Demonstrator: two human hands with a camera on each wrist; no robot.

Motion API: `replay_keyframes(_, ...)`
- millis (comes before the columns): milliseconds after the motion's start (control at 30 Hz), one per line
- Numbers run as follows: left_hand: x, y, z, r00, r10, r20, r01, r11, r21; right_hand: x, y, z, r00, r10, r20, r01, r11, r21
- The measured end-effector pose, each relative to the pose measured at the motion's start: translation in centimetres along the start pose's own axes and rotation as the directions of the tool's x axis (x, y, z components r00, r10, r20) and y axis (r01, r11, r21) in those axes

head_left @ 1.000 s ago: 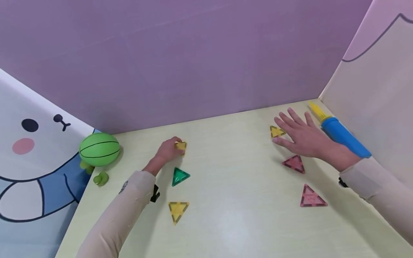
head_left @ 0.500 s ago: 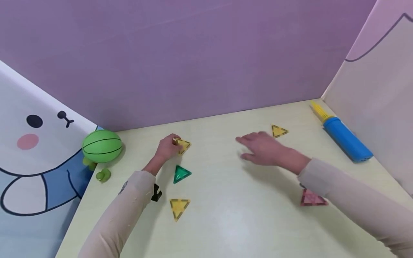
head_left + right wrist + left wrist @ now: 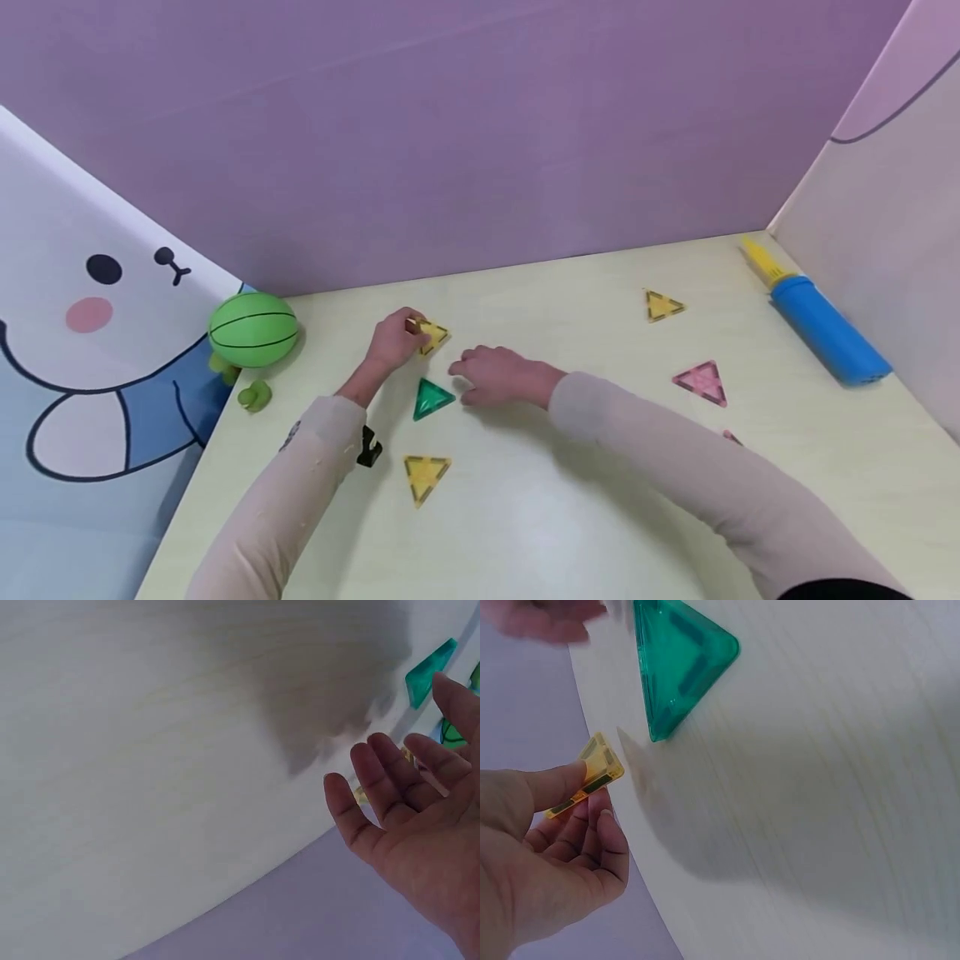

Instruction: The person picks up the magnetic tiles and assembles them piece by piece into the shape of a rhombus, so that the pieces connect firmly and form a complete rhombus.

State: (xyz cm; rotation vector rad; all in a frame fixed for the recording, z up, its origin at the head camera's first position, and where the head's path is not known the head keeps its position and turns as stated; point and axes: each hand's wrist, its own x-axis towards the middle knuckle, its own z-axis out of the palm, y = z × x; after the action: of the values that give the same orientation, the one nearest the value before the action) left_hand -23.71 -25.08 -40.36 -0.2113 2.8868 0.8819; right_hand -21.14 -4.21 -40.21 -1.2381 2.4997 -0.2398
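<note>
1. The left hand (image 3: 392, 340) pinches a yellow triangle (image 3: 604, 765) between thumb and fingers, its other fingers curled in below; the piece is tilted, with one edge turned toward the left wrist camera.
2. That held triangle is over the far part of the bench (image 3: 555, 517), left of the middle; whether a corner touches the surface, I cannot tell.
3. The right hand (image 3: 498, 375) has its fingers apart and loosely bent, with nothing in its grasp, just to the right of the green triangle (image 3: 432, 399).
4. The green triangle lies on the bench, nearer the wearer than the held piece.
5. Nearer still lies another yellow triangle (image 3: 425, 477), one corner pointing toward the wearer.
6. Over on the right are a third yellow triangle (image 3: 662, 306), a pink triangle (image 3: 703, 382) and a pink corner (image 3: 732, 437) mostly hidden by the right sleeve (image 3: 675, 467).
7. A blue pump (image 3: 828, 329) with a yellow end lies along the right side.
8. A green ball (image 3: 253, 329) sits at the left edge, near a small green toy (image 3: 255, 396).
</note>
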Motion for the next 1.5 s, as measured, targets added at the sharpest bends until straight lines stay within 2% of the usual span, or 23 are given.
replay_keyframes(233,-0.4,0.2,-0.4,1.0,0.017,-0.009,-0.017,1.0,-0.006,2.9,-2.6,0.5,1.0,-0.016,0.003,0.016,1.0,0.011)
replay_keyframes(367,-0.5,0.2,-0.5,1.0,0.019,-0.008,-0.019,1.0,-0.02,3.7,-3.6,0.2,0.997,0.039,0.063,-0.041,0.999,0.03)
replay_keyframes(500,-0.6,0.2,-0.7,1.0,0.003,-0.003,-0.003,1.0,-0.028,4.2,-4.0,-0.2,0.99,0.086,0.114,-0.087,0.996,0.005)
replay_keyframes(633,-0.6,0.4,-0.8,1.0,-0.009,0.006,0.009,0.999,-0.034,4.2,-3.9,-0.5,0.983,0.126,0.13,-0.128,0.992,0.008)
replay_keyframes(833,-0.5,0.3,-1.0,0.999,-0.027,0.02,0.028,0.998,-0.049,4.1,-3.6,-0.6,0.98,0.143,0.136,-0.155,0.984,0.087)
replay_keyframes(967,-0.5,0.3,-1.0,0.999,-0.023,0.036,0.025,0.998,-0.058,4.0,-3.3,-0.4,0.982,0.134,0.132,-0.157,0.971,0.181)
replay_keyframes(1167,-0.6,0.1,-0.9,0.998,-0.022,0.053,0.027,0.996,-0.082,3.6,-3.2,-0.1,0.983,0.113,0.144,-0.155,0.935,0.32)
replay_keyframes(1333,-0.7,-0.2,-0.9,0.998,-0.025,0.062,0.03,0.996,-0.085,3.2,-2.6,0.2,0.988,0.096,0.123,-0.133,0.932,0.338)
replay_keyframes(1500,-0.8,-0.5,-0.9,0.996,-0.053,0.071,0.06,0.994,-0.096,2.8,-1.4,-0.1,0.984,0.147,0.097,-0.173,0.914,0.366)
